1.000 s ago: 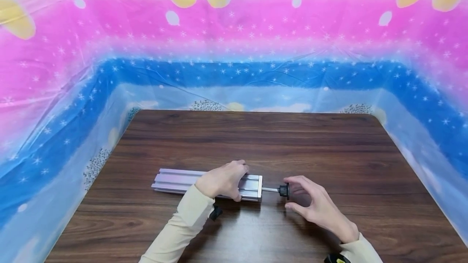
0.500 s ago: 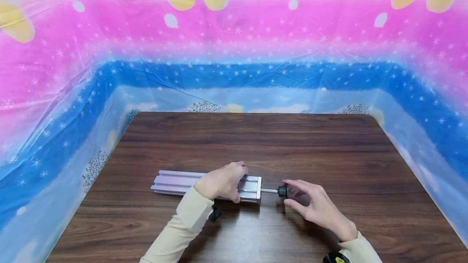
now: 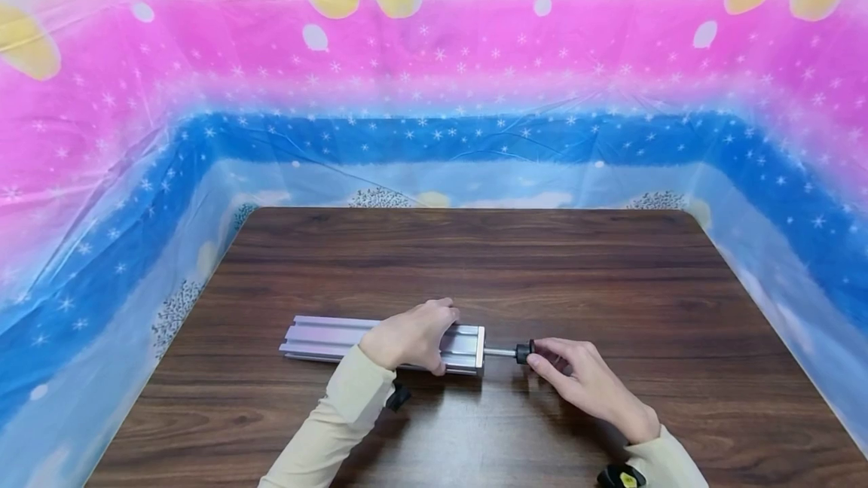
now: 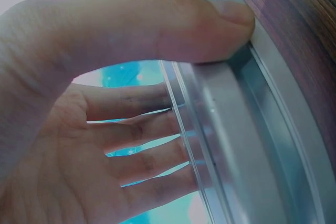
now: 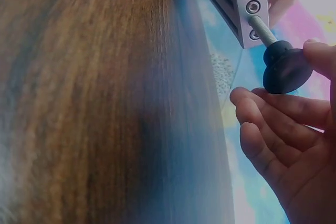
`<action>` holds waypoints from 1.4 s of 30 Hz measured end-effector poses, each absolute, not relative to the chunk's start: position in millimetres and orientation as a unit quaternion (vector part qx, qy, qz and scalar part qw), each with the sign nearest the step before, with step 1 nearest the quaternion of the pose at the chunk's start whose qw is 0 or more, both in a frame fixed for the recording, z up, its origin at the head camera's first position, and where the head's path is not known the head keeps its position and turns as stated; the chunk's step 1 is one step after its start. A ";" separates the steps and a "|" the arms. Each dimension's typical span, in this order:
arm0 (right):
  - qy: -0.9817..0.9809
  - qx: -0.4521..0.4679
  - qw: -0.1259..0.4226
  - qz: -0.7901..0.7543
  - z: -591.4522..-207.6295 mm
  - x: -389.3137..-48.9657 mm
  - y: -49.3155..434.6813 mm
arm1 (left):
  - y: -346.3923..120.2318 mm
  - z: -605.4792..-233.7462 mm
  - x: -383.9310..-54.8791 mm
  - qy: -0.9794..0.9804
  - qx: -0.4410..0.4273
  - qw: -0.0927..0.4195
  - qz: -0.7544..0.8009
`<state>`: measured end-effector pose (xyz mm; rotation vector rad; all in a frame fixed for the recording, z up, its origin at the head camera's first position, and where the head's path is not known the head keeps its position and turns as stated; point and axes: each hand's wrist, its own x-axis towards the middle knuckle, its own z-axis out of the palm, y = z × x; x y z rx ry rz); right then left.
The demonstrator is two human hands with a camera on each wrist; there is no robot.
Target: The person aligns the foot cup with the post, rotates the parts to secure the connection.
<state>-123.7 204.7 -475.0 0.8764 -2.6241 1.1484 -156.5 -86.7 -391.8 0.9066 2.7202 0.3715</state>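
Note:
A silver aluminium extrusion profile (image 3: 325,337) lies lengthwise on the table. My left hand (image 3: 417,333) grips it near its right end, thumb on the near side and fingers over the far side; the left wrist view shows the thumb along a slot of the profile (image 4: 231,119). From the end plate (image 3: 481,350) a threaded rod (image 3: 500,352) sticks out, bearing a black levelling foot (image 5: 287,69). My right hand (image 3: 590,375) pinches the foot's rim between thumb and forefinger; the other fingers are curved below it. Two screw heads show on the end plate in the right wrist view.
The dark wood-grain table (image 3: 468,262) reaches back to a pink and blue patterned cloth (image 3: 434,138) that hangs round its far and side edges. A black band (image 3: 620,475) sits on the right wrist.
My right thumb and forefinger have come together on the foot's rim, where they stood wider apart around it before. The left hand and the profile keep their place.

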 end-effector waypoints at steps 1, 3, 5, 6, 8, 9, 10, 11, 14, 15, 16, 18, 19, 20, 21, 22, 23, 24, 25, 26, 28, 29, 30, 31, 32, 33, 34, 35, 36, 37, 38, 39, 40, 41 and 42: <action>-0.875 0.289 0.072 0.381 -474.9 -123.6 204.9 | -86.5 -391.5 -156.5 0.934 0.310 0.126 0.127; -0.878 0.285 0.073 0.377 -474.8 -123.3 205.0 | -86.3 -391.3 -156.4 0.934 0.309 0.128 0.125; -0.881 0.282 0.073 0.372 -474.6 -123.1 205.0 | -86.1 -391.1 -156.4 0.934 0.308 0.130 0.125; -0.883 0.280 0.072 0.369 -474.5 -123.1 205.1 | -86.0 -391.0 -156.4 0.934 0.308 0.130 0.124; -0.884 0.280 0.070 0.367 -474.6 -123.3 204.9 | -86.1 -390.9 -156.4 0.934 0.308 0.131 0.126; -0.884 0.280 0.070 0.367 -474.7 -123.4 205.0 | -86.1 -390.6 -156.3 0.934 0.308 0.131 0.127; -0.883 0.280 0.072 0.369 -474.7 -123.2 205.1 | -86.0 -390.2 -156.4 0.933 0.308 0.132 0.129; -0.881 0.283 0.077 0.372 -474.6 -122.9 205.3 | -85.9 -390.1 -156.6 0.933 0.308 0.132 0.129; -0.867 0.305 0.103 0.381 -474.5 -121.7 206.1 | -85.8 -389.2 -157.1 0.933 0.309 0.131 0.133; -0.861 0.314 0.112 0.384 -474.1 -121.3 206.3 | -85.7 -388.9 -157.3 0.933 0.310 0.129 0.133; -0.855 0.324 0.122 0.385 -473.6 -121.1 206.3 | -85.6 -388.6 -157.5 0.933 0.310 0.129 0.133; -0.843 0.343 0.136 0.391 -472.8 -120.8 206.1 | -85.7 -388.4 -157.6 0.933 0.309 0.127 0.132; -0.839 0.350 0.138 0.393 -472.2 -120.8 205.6 | -85.7 -388.4 -157.8 0.933 0.309 0.127 0.132; -0.834 0.355 0.138 0.399 -472.0 -120.9 205.4 | -85.8 -388.4 -157.8 0.933 0.309 0.126 0.132; -0.831 0.358 0.140 0.402 -471.6 -121.0 204.9 | -85.8 -388.4 -157.8 0.934 0.309 0.125 0.131; -0.828 0.361 0.142 0.405 -471.6 -121.1 204.6 | -85.8 -388.6 -157.8 0.934 0.309 0.126 0.131; -0.824 0.363 0.142 0.411 -471.4 -120.9 204.3 | -85.8 -388.8 -158.0 0.933 0.309 0.126 0.130; -0.823 0.362 0.140 0.416 -471.4 -120.9 204.2 | -85.7 -389.0 -158.0 0.933 0.310 0.126 0.130; -0.822 0.361 0.139 0.419 -471.4 -120.9 204.0 | -85.5 -389.0 -158.1 0.933 0.311 0.126 0.129; -0.821 0.359 0.138 0.422 -471.4 -120.9 204.0 | -85.4 -389.2 -158.1 0.933 0.311 0.126 0.129; -0.821 0.355 0.134 0.427 -471.3 -120.9 203.9 | -85.1 -389.6 -158.4 0.933 0.311 0.128 0.129; -0.822 0.352 0.133 0.426 -471.2 -120.9 204.0 | -85.0 -389.6 -158.4 0.933 0.310 0.128 0.129; -0.823 0.352 0.133 0.425 -471.1 -121.1 204.0 | -85.0 -389.6 -158.4 0.933 0.310 0.129 0.129; -0.825 0.351 0.133 0.423 -471.0 -121.1 204.0 | -84.9 -389.8 -158.4 0.933 0.309 0.131 0.131; -0.826 0.350 0.132 0.421 -470.8 -121.2 204.0 | -84.9 -389.8 -158.5 0.933 0.309 0.131 0.130; -0.828 0.349 0.133 0.418 -470.7 -121.3 204.2 | -84.8 -389.5 -158.6 0.933 0.309 0.131 0.130; -0.829 0.350 0.135 0.415 -470.6 -121.4 204.3 | -84.7 -389.3 -158.7 0.933 0.309 0.132 0.131; -0.830 0.349 0.136 0.413 -470.6 -121.5 204.3 | -84.8 -389.0 -158.7 0.933 0.309 0.131 0.131; -0.831 0.350 0.138 0.410 -470.6 -121.7 204.4 | -84.8 -388.8 -158.7 0.933 0.309 0.131 0.131; -0.832 0.348 0.137 0.409 -470.8 -121.7 204.5 | -84.8 -388.3 -158.6 0.933 0.310 0.131 0.131; -0.833 0.349 0.140 0.405 -471.1 -121.9 204.7 | -84.8 -387.8 -158.5 0.932 0.312 0.130 0.130; -0.833 0.350 0.142 0.403 -471.7 -122.0 204.9 | -84.9 -387.6 -158.4 0.932 0.313 0.129 0.132; -0.833 0.351 0.142 0.403 -472.1 -122.1 204.9 | -84.9 -387.5 -158.2 0.931 0.313 0.129 0.132; -0.835 0.350 0.141 0.401 -472.5 -122.2 205.1 | -84.9 -387.6 -158.1 0.931 0.314 0.129 0.132; -0.836 0.349 0.139 0.400 -472.9 -122.2 205.4 | -84.8 -387.8 -158.1 0.931 0.315 0.128 0.132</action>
